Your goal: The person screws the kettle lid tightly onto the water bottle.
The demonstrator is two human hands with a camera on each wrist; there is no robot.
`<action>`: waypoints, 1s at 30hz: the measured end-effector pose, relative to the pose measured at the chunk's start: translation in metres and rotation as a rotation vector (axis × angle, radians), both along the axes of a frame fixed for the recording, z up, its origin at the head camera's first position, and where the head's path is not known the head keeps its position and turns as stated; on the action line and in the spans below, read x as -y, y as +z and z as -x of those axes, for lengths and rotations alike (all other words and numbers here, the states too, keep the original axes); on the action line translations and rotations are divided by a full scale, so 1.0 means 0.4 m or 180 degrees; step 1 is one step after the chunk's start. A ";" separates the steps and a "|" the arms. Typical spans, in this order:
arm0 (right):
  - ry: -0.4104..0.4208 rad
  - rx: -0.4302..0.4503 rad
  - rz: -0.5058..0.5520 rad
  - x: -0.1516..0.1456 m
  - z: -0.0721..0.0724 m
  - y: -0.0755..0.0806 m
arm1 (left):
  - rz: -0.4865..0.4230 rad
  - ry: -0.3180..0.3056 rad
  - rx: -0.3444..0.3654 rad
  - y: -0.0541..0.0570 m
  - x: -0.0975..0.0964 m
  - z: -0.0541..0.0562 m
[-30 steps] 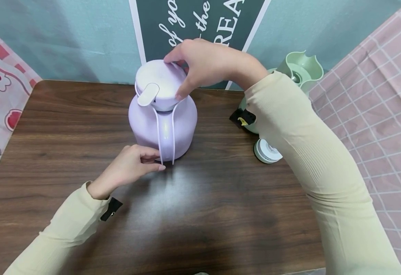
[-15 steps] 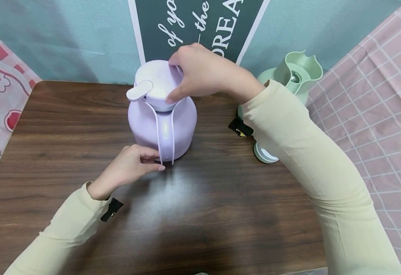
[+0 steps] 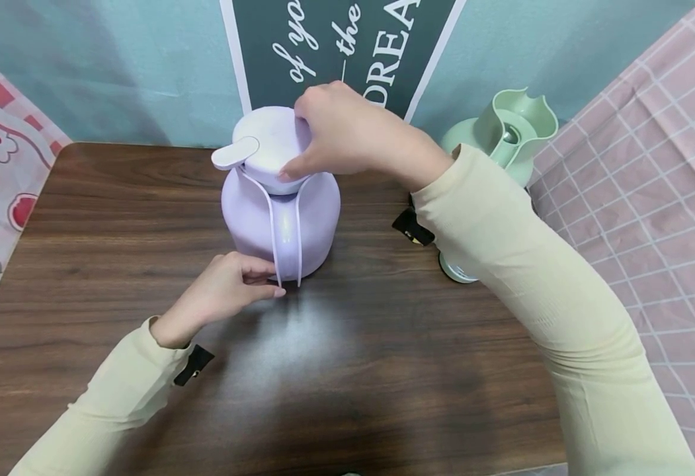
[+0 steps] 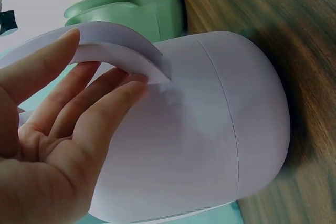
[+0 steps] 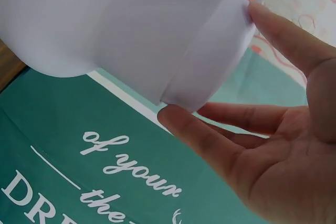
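Just beyond the left hand [image 3: 222, 288], the lilac jug [image 3: 320, 218] stands upright on the tabletop [image 3: 383, 377], its handle [image 3: 287, 235] pinched near the low end by that hand's thumb and fingers, seemingly to keep the body from turning. The right hand [image 3: 350, 129] grasps the rim of the lid [image 3: 278, 129], thumb on the near side and fingers farther round, a spread that likely suits twisting; the lid's tab [image 3: 235, 153] points away from it. Well to that hand's right stands the green jug [image 3: 522, 158], probably kept clear of the work.
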State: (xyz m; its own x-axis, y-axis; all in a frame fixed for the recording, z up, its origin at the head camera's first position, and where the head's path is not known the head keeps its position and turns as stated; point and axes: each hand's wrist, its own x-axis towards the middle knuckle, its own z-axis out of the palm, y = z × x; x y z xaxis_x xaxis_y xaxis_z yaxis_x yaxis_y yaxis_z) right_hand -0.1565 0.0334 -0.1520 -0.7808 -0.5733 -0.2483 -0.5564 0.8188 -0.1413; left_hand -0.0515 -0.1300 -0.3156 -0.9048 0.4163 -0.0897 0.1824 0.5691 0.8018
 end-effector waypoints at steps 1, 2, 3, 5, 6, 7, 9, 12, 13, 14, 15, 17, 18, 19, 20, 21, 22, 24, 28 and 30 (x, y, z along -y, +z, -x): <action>0.0048 0.0026 -0.0014 -0.002 0.005 0.002 | 0.0000 -0.0001 -0.0004 -0.001 0.000 0.000; 0.0096 0.0060 -0.0026 -0.003 0.011 0.003 | 0.0008 0.0004 -0.0003 -0.003 -0.001 0.001; 0.0127 0.0109 -0.0045 -0.005 0.018 0.005 | 0.0013 0.0011 -0.0005 -0.004 -0.001 0.001; 0.0210 0.0237 -0.0053 -0.009 0.032 0.008 | 0.0017 0.0009 -0.0019 -0.006 -0.002 0.001; 0.0251 0.0305 -0.0062 -0.010 0.039 0.010 | 0.0021 0.0009 -0.0023 -0.006 -0.002 0.001; 0.0290 0.0367 -0.0066 -0.011 0.045 0.011 | 0.0026 0.0011 -0.0026 -0.006 -0.002 0.000; 0.0348 0.0494 -0.0084 -0.013 0.054 0.014 | 0.0031 0.0013 -0.0028 -0.007 -0.002 0.000; 0.0460 0.0584 -0.0076 -0.016 0.063 0.016 | 0.0035 0.0018 -0.0016 -0.006 -0.004 0.000; 0.0483 0.0596 -0.0068 -0.017 0.064 0.016 | 0.0035 0.0019 -0.0014 -0.005 -0.004 0.000; 0.0490 0.0595 -0.0064 -0.018 0.065 0.017 | 0.0034 0.0019 -0.0013 -0.005 -0.004 0.000; 0.0490 0.0585 -0.0057 -0.019 0.065 0.017 | 0.0033 0.0019 -0.0013 -0.005 -0.005 0.000; 0.0474 0.0573 -0.0028 -0.020 0.064 0.017 | 0.0029 0.0018 -0.0015 -0.005 -0.006 0.000; 0.0459 0.0563 -0.0015 -0.020 0.062 0.016 | 0.0027 0.0017 -0.0018 -0.005 -0.006 0.000; 0.0437 0.0555 0.0003 -0.020 0.061 0.015 | 0.0025 0.0016 -0.0017 -0.006 -0.006 0.000; 0.0406 0.0539 0.0016 -0.019 0.059 0.014 | 0.0021 0.0016 -0.0015 -0.006 -0.006 0.000; 0.0384 0.0517 0.0033 -0.019 0.056 0.013 | 0.0017 0.0017 -0.0016 -0.006 -0.006 0.000; 0.0359 0.0476 0.0043 -0.017 0.054 0.011 | 0.0015 0.0022 -0.0010 -0.006 -0.006 0.000; 0.0303 0.0377 0.0045 -0.014 0.047 0.008 | 0.0008 0.0023 -0.0008 -0.006 -0.005 0.000; 0.0248 0.0149 0.0045 -0.006 0.030 0.004 | 0.0000 0.0031 -0.0011 -0.006 -0.004 0.000; 0.0209 0.0068 0.0045 -0.001 0.020 0.001 | 0.0003 0.0033 -0.0011 -0.005 -0.003 0.000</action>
